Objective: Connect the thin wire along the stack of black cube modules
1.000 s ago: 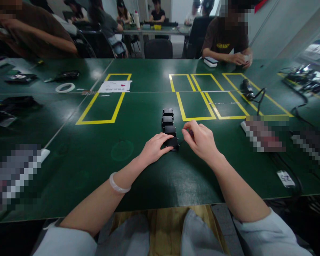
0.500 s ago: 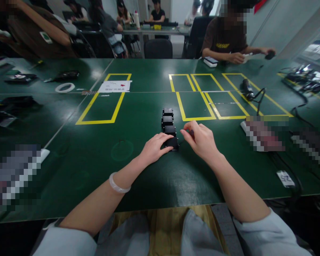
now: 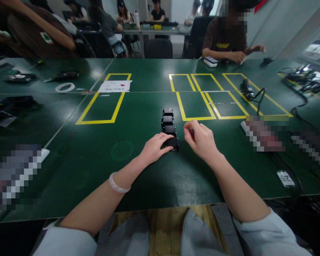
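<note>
Several small black box-shaped parts stand in a line on the green table, running away from me, with small pale pins along their sides. My left hand [image 3: 156, 146] holds the nearest black block [image 3: 172, 142], fingers on its far part and thumb along its near edge. Just behind it sits the second black block [image 3: 170, 129], close to my left fingertips. To the right of the line, my right hand [image 3: 200, 137] is closed, fingertips pressed together and apart from the blocks. Something dark and reddish shows inside its curled fingers, too hidden to name.
Yellow tape outlines [image 3: 197, 118] mark the green table [image 3: 146, 185]. A printed sheet [image 3: 114, 86] and a tape roll [image 3: 64, 87] lie at the left. Blurred devices [image 3: 264, 137] and a black cable [image 3: 298, 106] are on the right. Co-workers sit beyond the far edge.
My right hand has drawn slightly right, away from the nearest block. My left hand stays in place. The co-worker across has let go of a dark object, which lies on the table.
</note>
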`<state>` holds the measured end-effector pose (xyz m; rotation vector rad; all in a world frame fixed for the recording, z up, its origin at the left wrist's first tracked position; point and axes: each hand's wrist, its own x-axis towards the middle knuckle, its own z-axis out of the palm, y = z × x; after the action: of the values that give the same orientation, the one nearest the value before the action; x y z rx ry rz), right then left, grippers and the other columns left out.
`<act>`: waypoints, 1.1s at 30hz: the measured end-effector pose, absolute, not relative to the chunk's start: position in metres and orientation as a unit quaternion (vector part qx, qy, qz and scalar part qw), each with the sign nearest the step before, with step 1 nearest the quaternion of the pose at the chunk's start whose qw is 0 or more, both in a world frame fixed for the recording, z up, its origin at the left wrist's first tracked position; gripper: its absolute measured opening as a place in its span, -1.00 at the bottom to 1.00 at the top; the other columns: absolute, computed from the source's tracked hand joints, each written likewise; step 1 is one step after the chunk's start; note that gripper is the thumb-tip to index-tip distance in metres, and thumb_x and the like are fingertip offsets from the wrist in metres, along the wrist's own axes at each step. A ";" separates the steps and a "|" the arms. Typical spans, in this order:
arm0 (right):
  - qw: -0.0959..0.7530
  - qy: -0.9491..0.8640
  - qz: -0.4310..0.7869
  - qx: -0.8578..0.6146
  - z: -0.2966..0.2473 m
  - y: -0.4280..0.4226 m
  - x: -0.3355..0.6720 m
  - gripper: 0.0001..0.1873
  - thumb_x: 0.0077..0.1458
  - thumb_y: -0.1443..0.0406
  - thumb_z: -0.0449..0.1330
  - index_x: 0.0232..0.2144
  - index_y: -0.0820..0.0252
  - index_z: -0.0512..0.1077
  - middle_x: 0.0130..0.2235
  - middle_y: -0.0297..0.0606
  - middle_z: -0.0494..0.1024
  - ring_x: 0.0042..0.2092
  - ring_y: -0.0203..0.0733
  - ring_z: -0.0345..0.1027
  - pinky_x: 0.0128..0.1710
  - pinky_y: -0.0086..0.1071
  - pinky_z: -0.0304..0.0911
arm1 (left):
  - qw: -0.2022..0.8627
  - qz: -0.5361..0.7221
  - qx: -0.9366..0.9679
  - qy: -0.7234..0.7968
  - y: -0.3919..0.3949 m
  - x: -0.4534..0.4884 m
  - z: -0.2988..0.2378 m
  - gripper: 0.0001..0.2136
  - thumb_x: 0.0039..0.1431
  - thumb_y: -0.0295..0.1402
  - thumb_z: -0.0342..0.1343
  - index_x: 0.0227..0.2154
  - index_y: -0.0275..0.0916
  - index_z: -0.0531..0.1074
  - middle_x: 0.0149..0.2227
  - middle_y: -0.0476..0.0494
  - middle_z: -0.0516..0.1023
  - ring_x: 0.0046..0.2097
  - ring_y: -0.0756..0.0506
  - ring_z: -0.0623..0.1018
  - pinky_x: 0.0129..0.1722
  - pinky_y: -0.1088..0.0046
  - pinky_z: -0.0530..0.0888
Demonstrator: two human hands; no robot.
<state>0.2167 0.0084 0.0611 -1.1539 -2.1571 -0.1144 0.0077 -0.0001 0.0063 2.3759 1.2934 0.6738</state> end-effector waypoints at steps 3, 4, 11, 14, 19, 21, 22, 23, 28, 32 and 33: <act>0.342 -0.829 -0.043 -0.441 0.062 0.008 0.216 -0.85 0.18 0.32 -0.04 -0.26 0.20 0.31 -0.49 -0.34 0.40 -0.46 -0.27 0.25 -0.36 -0.39 0.12 | 0.177 0.240 0.839 0.456 0.000 0.008 0.006 -0.63 0.22 -0.24 0.08 0.07 -0.14 0.32 -0.01 -0.11 0.44 0.03 -0.16 0.41 0.04 0.28 0.36; 0.341 -0.829 -0.041 -0.441 0.063 0.008 0.216 -0.85 0.17 0.32 -0.03 -0.25 0.20 0.31 -0.49 -0.34 0.40 -0.46 -0.27 0.26 -0.36 -0.39 0.12 | 0.177 0.241 0.838 0.456 0.000 0.008 0.006 -0.63 0.22 -0.23 0.08 0.07 -0.14 0.32 -0.01 -0.11 0.44 0.02 -0.16 0.42 0.03 0.28 0.36; 0.334 -0.831 -0.033 -0.445 0.061 0.009 0.217 -0.79 0.22 0.18 -0.01 -0.29 0.17 0.33 -0.50 -0.34 0.41 -0.47 -0.28 0.23 -0.37 -0.39 0.10 | 0.177 0.239 0.838 0.458 0.000 0.008 0.007 -0.63 0.23 -0.22 0.06 0.08 -0.14 0.31 0.00 -0.12 0.44 0.02 -0.16 0.42 0.01 0.28 0.37; 0.340 -0.827 -0.036 -0.446 0.060 0.009 0.217 -0.80 0.24 0.23 -0.05 -0.30 0.17 0.33 -0.48 -0.32 0.42 -0.47 -0.29 0.22 -0.37 -0.39 0.09 | 0.175 0.242 0.838 0.456 0.000 0.008 0.006 -0.63 0.22 -0.22 0.07 0.07 -0.15 0.32 -0.01 -0.12 0.44 0.02 -0.16 0.42 0.03 0.28 0.37; 0.340 -0.828 -0.058 -0.442 0.062 0.009 0.216 -0.83 0.20 0.32 -0.06 -0.28 0.19 0.32 -0.51 -0.34 0.40 -0.48 -0.28 0.21 -0.38 -0.39 0.09 | 0.174 0.246 0.838 0.456 0.000 0.008 0.006 -0.64 0.23 -0.22 0.07 0.07 -0.14 0.32 -0.01 -0.12 0.44 0.03 -0.16 0.42 0.04 0.27 0.37; 0.333 -0.833 -0.071 -0.436 0.063 0.008 0.216 -0.84 0.20 0.30 -0.04 -0.29 0.19 0.33 -0.53 -0.36 0.37 -0.49 -0.28 0.19 -0.39 -0.39 0.08 | 0.175 0.245 0.838 0.455 0.000 0.008 0.006 -0.64 0.23 -0.22 0.07 0.07 -0.14 0.32 -0.01 -0.12 0.44 0.03 -0.16 0.42 0.03 0.28 0.37; 0.331 -0.835 -0.075 -0.433 0.064 0.008 0.216 -0.84 0.21 0.28 -0.03 -0.31 0.19 0.33 -0.54 -0.37 0.37 -0.49 -0.29 0.19 -0.39 -0.39 0.07 | 0.175 0.244 0.838 0.456 0.000 0.008 0.007 -0.63 0.23 -0.22 0.07 0.07 -0.14 0.32 -0.01 -0.12 0.44 0.02 -0.16 0.42 0.02 0.28 0.37; 0.329 -0.837 -0.078 -0.430 0.064 0.008 0.216 -0.83 0.22 0.25 -0.02 -0.33 0.18 0.33 -0.54 -0.37 0.37 -0.50 -0.29 0.18 -0.40 -0.39 0.07 | 0.175 0.243 0.838 0.456 0.000 0.008 0.007 -0.63 0.23 -0.22 0.06 0.07 -0.14 0.32 -0.01 -0.12 0.44 0.02 -0.16 0.42 0.02 0.27 0.38; 0.331 -0.834 -0.086 -0.433 0.065 0.007 0.216 -0.78 0.25 0.26 -0.05 -0.36 0.18 0.34 -0.54 -0.36 0.38 -0.51 -0.30 0.18 -0.40 -0.40 0.07 | 0.178 0.241 0.837 0.458 0.000 0.008 0.007 -0.63 0.23 -0.21 0.05 0.07 -0.13 0.32 0.00 -0.12 0.44 0.03 -0.17 0.41 0.03 0.26 0.37; 0.335 -0.833 -0.086 -0.432 0.065 0.007 0.216 -0.81 0.21 0.34 -0.07 -0.31 0.21 0.35 -0.54 -0.36 0.38 -0.51 -0.30 0.18 -0.38 -0.39 0.08 | 0.178 0.244 0.838 0.455 0.000 0.008 0.007 -0.64 0.23 -0.22 0.06 0.07 -0.13 0.32 -0.01 -0.12 0.44 0.03 -0.17 0.41 0.05 0.26 0.36; 0.333 -0.834 -0.084 -0.432 0.065 0.007 0.216 -0.81 0.21 0.33 -0.06 -0.31 0.20 0.35 -0.54 -0.36 0.39 -0.51 -0.30 0.18 -0.38 -0.39 0.07 | 0.177 0.244 0.838 0.455 -0.001 0.008 0.006 -0.64 0.23 -0.21 0.06 0.07 -0.13 0.32 -0.01 -0.11 0.44 0.03 -0.16 0.41 0.05 0.26 0.36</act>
<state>0.2162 0.0068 0.0646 -1.1291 -2.1783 -0.2190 0.0080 -0.0005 0.0065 2.3710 1.2869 0.6912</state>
